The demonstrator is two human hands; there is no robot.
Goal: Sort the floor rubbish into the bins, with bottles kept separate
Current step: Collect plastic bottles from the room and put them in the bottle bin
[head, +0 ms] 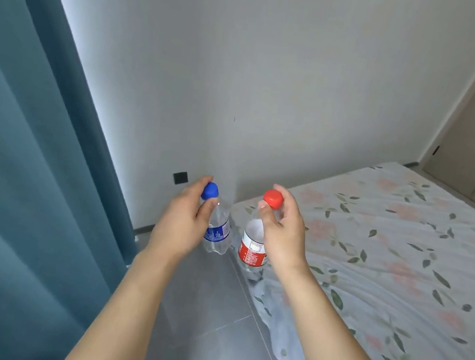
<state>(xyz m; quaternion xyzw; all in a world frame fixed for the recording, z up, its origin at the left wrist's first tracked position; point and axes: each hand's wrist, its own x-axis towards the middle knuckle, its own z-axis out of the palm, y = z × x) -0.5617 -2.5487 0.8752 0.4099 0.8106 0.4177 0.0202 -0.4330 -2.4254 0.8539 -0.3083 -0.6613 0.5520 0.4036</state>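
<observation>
Left hand point(183, 221) pinches blue bottle point(217, 229), right hand point(282, 230) pinches red bottle point(251, 249); both lifted, no bins visible, binning pending.

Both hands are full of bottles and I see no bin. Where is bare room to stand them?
The grey floor strip between the teal curtain and the bed is bare. The bed top is free too, but soft. It narrows toward the wall corner.
</observation>
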